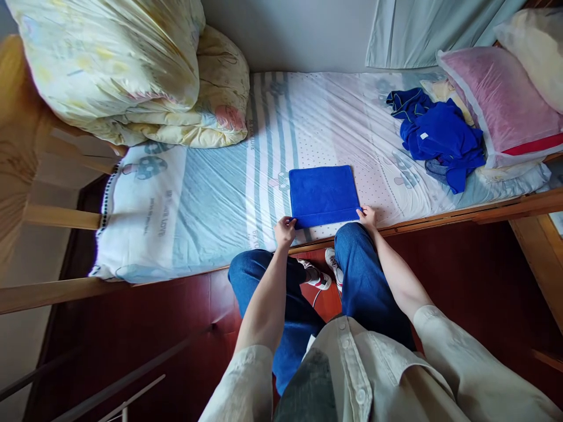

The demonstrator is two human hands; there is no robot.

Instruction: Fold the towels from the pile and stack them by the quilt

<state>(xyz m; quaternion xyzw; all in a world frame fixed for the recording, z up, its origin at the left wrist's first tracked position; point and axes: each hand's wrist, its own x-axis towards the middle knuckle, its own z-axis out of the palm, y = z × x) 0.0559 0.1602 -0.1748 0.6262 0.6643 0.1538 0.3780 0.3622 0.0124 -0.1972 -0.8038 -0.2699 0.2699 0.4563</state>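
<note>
Seen from above, as the person stands at its near edge, one bed (211, 199) fills most of the view, with a pale sheet printed with grey-green stripes and mushrooms and a wooden frame along its sides. One large bundled quilt (132, 70), pale yellow with a faint pattern, is heaped at the left end of the bed. Two pillows lie at the right end: a pink pillow (501, 99) with a red stripe, and a cream pillow (534, 50) partly over it, towards the corner. One crumpled blue garment (440, 138) lies just beside the pink pillow, touching its edge. One folded blue towel (323, 195) lies flat as a neat rectangle on the sheet, near the middle of the bed and close to the near edge, well apart from the crumpled garment.

Both arms reach forward and down from cream sleeves, forearms bare. The left hand (285, 230) is at the near left corner of the folded towel, its fingers curled and pinching that corner. The right hand (367, 217) is at the near right corner, its fingers together and gripping the towel's edge there. Below the hands are two legs in blue jeans and two white shoes (323, 272) on a dark red floor (461, 264).
</note>
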